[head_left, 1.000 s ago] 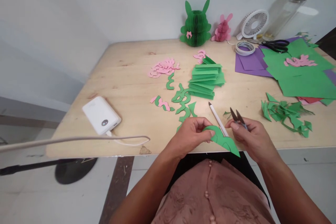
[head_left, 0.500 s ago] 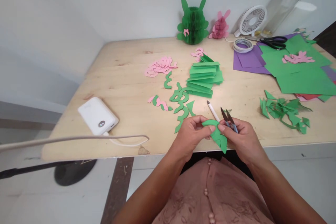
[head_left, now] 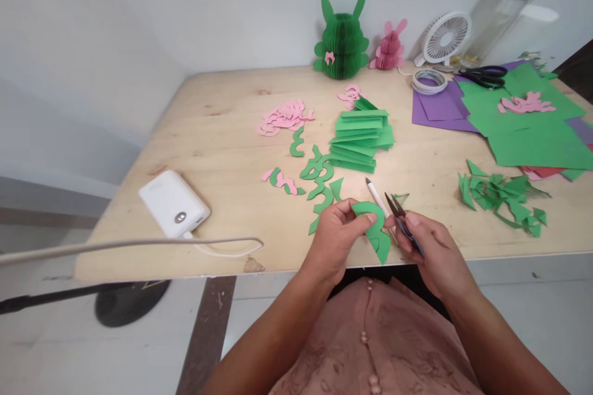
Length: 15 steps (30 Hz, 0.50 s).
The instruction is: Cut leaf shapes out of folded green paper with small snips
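My left hand (head_left: pixel 337 242) pinches a curved piece of green paper (head_left: pixel 373 226) at its upper edge. My right hand (head_left: pixel 427 250) is shut on small black-bladed thread snips (head_left: pixel 401 217), whose tips sit just right of the green paper and do not clearly touch it. Under the hands lies a white pen (head_left: pixel 377 199) on the wooden table (head_left: pixel 222 136). Beyond the left hand are several curled green paper strips (head_left: pixel 320 188). Further back stands a stack of folded green paper (head_left: pixel 359 142).
Pink paper cutouts (head_left: pixel 282 118) lie left of the stack, and green scraps (head_left: pixel 500 200) lie to the right. A white power bank (head_left: pixel 173 203) with its cable sits at the left. Coloured paper sheets (head_left: pixel 532 126), black scissors (head_left: pixel 484 76) and tape (head_left: pixel 428 81) occupy the back right.
The green paper has turned, with its curved part now higher and its point lower. The snips have tilted, their tips now lower and closer to the paper.
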Motion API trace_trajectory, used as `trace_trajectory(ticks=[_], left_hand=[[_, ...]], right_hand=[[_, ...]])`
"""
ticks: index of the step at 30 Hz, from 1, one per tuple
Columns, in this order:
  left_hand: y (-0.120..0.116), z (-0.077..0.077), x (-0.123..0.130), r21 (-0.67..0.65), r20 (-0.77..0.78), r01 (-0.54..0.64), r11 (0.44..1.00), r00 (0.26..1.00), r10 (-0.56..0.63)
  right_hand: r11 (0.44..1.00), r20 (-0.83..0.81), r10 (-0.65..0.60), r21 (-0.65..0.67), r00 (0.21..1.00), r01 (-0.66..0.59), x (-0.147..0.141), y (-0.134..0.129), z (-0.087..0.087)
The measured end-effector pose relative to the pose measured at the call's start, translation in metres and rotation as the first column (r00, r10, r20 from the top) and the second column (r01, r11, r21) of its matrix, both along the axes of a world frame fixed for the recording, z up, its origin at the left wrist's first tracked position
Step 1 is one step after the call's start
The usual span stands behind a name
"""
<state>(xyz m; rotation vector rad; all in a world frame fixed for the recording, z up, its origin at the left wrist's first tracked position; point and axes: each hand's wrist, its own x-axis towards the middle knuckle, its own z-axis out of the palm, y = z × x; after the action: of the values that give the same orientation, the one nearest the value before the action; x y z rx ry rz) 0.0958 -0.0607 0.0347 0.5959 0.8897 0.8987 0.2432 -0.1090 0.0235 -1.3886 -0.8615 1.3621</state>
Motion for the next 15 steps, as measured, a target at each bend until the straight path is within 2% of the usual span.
trace_trajectory(ticks=[7,15], left_hand=[[0.003,0.003,0.001,0.071,-0.035,0.002,0.997,0.999,0.001],[0.004,0.003,0.0,0.083,-0.047,0.017,0.996,0.999,-0.013]], right_hand=[[1.0,0.016,0.016,-0.021,1.0,-0.016,-0.007,-0.003,0.0],[0.999,-0.038,-0.01,-0.049,0.999,0.009,-0.012,-0.003,-0.001]])
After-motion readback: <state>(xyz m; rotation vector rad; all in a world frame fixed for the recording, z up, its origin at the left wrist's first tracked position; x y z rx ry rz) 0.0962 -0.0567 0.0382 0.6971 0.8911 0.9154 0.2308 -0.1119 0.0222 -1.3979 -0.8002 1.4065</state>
